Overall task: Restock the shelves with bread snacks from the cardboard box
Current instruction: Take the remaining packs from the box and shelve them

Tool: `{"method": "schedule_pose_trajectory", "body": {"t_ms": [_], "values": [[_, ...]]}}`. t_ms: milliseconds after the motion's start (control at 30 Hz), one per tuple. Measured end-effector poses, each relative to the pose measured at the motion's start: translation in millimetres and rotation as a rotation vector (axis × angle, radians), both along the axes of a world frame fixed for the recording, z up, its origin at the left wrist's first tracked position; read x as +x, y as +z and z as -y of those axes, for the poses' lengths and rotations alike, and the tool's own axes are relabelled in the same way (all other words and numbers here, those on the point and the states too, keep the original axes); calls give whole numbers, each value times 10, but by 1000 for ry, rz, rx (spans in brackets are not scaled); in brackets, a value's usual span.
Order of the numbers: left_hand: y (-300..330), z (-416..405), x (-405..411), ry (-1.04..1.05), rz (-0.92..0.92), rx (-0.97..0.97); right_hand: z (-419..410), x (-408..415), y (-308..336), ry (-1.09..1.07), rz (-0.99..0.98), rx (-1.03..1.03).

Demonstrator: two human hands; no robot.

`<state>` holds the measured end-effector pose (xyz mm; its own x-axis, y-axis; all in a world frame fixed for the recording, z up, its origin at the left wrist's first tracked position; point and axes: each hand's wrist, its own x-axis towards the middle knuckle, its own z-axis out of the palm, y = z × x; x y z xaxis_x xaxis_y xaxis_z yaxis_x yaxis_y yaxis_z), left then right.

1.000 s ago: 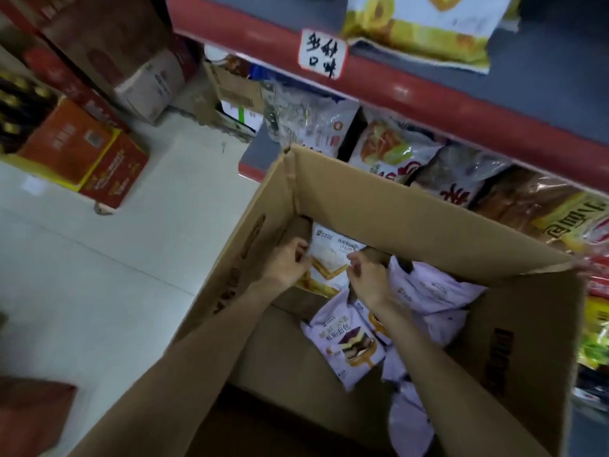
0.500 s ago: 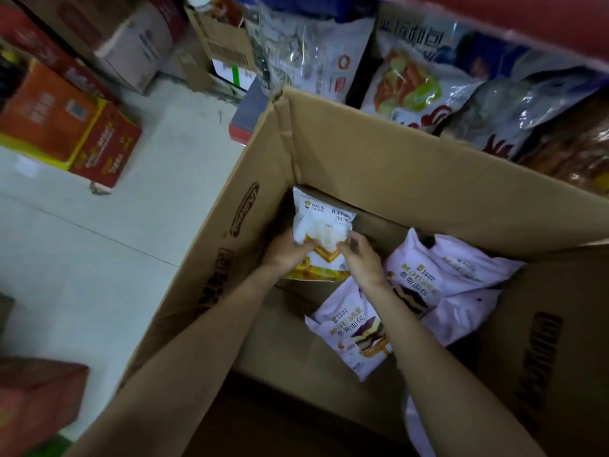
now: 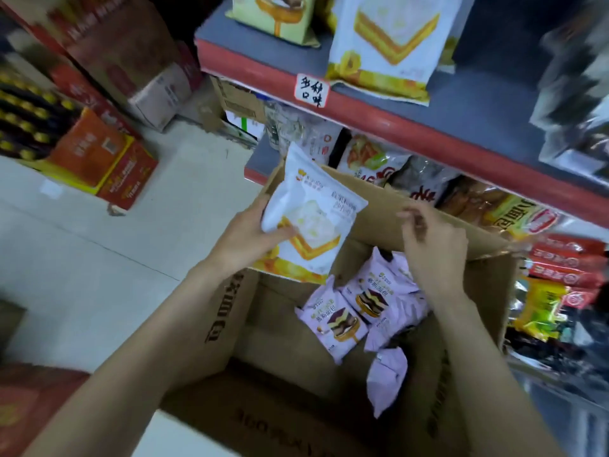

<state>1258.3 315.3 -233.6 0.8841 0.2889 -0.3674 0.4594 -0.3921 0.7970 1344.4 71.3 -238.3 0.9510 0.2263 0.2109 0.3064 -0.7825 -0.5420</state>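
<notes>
A: What is the largest thing there?

B: The shelf point(image 3: 428, 127), a red-edged rack with a handwritten label point(image 3: 312, 90) on its upper lip. A white and yellow bag point(image 3: 385, 44) lies at that upper edge, and mixed snack packs crowd the level beneath.

A: And below it?

B: The box point(image 3: 211, 311), an open cardboard carton on the floor point(image 3: 99, 258), its far wall against the lower shelf. Purple bags point(image 3: 359, 308) lie in a heap toward its far right corner.

A: Where is the bread snack being handled?

B: The white bag point(image 3: 313, 219) is up over the box's far left corner, above the rim and short of the shelf. The left hand point(image 3: 250, 239) holds it, thumb laid across the front and fingers behind its left edge.

A: The other hand?

B: The right hand point(image 3: 431, 242) hovers over the box's far wall, apart from the white bag. It is blurred; its fingers look loosely bent and hold nothing.

A: Anything to the side?

B: Red and orange cartons point(image 3: 102, 159) are stacked on the floor, left of the box.
</notes>
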Motion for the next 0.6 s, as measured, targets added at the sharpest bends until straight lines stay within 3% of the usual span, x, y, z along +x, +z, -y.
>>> {"method": "schedule_pose_trajectory", "body": {"t_ms": [133,333,600], "values": [[432,25,158,78,209,-180,-60,311,452,-44,314,-68],[853,84,545,64,376,-295,-22,686,507,-19,170,-376],[1143,212,1421,28,439,-300,-14,748,517,4,171,-442]]}}
